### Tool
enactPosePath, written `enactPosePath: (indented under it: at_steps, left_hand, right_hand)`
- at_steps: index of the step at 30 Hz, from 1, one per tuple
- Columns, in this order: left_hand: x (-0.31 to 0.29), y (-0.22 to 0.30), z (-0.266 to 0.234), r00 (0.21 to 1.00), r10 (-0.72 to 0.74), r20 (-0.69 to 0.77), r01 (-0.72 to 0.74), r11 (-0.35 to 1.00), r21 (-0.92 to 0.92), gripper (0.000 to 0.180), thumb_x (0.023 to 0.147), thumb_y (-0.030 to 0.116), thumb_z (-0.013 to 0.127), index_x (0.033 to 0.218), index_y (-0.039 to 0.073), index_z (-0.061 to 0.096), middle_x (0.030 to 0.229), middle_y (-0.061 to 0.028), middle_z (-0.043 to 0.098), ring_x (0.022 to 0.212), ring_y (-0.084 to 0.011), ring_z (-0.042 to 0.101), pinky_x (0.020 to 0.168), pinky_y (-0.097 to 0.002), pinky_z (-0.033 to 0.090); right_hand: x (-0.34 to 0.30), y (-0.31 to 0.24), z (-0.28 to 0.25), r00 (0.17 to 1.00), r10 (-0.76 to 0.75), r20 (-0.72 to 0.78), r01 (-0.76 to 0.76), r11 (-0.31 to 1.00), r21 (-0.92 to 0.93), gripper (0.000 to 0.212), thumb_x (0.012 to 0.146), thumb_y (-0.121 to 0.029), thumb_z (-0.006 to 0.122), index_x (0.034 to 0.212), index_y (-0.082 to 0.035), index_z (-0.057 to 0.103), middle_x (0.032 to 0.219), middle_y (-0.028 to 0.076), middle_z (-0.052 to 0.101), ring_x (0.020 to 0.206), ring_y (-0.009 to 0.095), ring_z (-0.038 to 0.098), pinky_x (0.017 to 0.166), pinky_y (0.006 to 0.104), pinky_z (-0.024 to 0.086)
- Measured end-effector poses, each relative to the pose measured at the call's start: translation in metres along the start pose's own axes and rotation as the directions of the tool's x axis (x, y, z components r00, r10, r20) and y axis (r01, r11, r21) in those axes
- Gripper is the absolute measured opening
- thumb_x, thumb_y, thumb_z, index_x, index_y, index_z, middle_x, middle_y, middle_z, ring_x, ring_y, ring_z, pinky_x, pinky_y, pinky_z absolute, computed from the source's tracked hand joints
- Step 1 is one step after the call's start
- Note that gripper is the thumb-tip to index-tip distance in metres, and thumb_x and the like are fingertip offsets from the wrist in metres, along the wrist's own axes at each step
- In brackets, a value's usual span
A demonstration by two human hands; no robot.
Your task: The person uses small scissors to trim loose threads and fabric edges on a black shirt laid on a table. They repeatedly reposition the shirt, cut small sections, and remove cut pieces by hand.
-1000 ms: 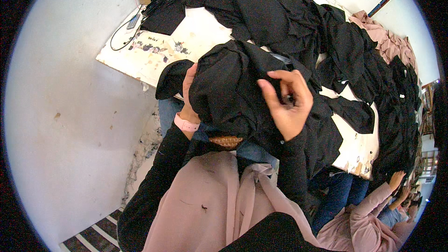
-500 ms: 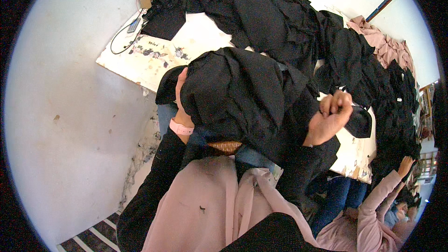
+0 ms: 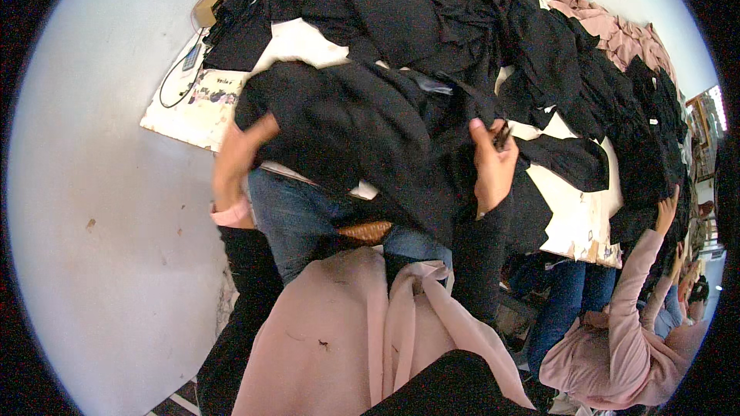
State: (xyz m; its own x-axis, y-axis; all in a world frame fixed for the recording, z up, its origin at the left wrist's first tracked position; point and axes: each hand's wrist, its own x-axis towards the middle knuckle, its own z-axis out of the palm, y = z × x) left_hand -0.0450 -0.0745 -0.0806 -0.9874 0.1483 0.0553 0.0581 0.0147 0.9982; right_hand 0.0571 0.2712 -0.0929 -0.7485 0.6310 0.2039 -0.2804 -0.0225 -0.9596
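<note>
A black cloth piece, perhaps a garment, spreads over my lap and the near table edge. My left hand, with a pink band at the wrist, is smeared by motion and grips its left side. At the cloth's right side, my right hand is closed with the thumb up. A small dark object shows between its thumb and fingers, perhaps thread snips; its shape is partly hidden. My right fingers are beside the cloth; whether they also pinch it I cannot tell.
A large heap of black cloth covers the pale table. Pink cloth lies at the far right. A brown box and a cable stand at the back left, beside the wall. A co-worker in pink reaches into the cloth on the right.
My left hand has moved left and down, and my right hand left and slightly down. The cloth has shifted left and flattened, uncovering more of my jeans. The view has shifted slightly.
</note>
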Motion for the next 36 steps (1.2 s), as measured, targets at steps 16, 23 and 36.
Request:
enactPosePath:
  at_steps: [16, 23, 36]
  left_hand:
    - [-0.027, 0.006, 0.04, 0.815, -0.079, 0.574, -0.401, 0.638, 0.657, 0.047, 0.088, 0.019, 0.067, 0.13, 0.0, 0.056, 0.13, -0.0169, 0.061, 0.119, -0.0298, 0.059, 0.101, -0.0375, 0.045]
    - [-0.021, -0.046, 0.077, 0.541, 0.209, 0.815, -0.544, 0.825, 0.15, 0.049, 0.089, 0.021, 0.065, 0.131, -0.001, 0.057, 0.135, -0.0173, 0.06, 0.122, -0.03, 0.059, 0.103, -0.0376, 0.045]
    - [0.03, 0.043, 0.083, 0.764, 0.627, 0.155, 0.169, 0.037, -0.985, 0.043, 0.099, 0.014, 0.055, 0.14, 0.002, 0.047, 0.133, -0.0133, 0.059, 0.124, -0.0271, 0.057, 0.104, -0.0368, 0.05]
  right_hand:
    - [-0.099, -0.088, 0.104, 0.647, -0.036, 0.762, -0.162, 0.969, 0.184, 0.037, 0.097, -0.019, 0.068, 0.124, 0.005, 0.059, 0.097, 0.002, 0.061, 0.092, 0.009, 0.056, 0.084, 0.0267, 0.046]
    - [-0.092, -0.088, 0.088, 0.665, 0.175, 0.726, -0.483, 0.842, 0.24, 0.037, 0.097, -0.027, 0.066, 0.126, -0.005, 0.059, 0.098, 0.0, 0.062, 0.09, 0.011, 0.057, 0.082, 0.0275, 0.047]
    - [-0.009, -0.02, -0.045, 0.952, 0.26, 0.165, -0.3, 0.664, 0.685, 0.028, 0.103, -0.013, 0.046, 0.129, -0.016, 0.055, 0.083, -0.004, 0.06, 0.044, 0.005, 0.029, 0.046, 0.0203, 0.028]
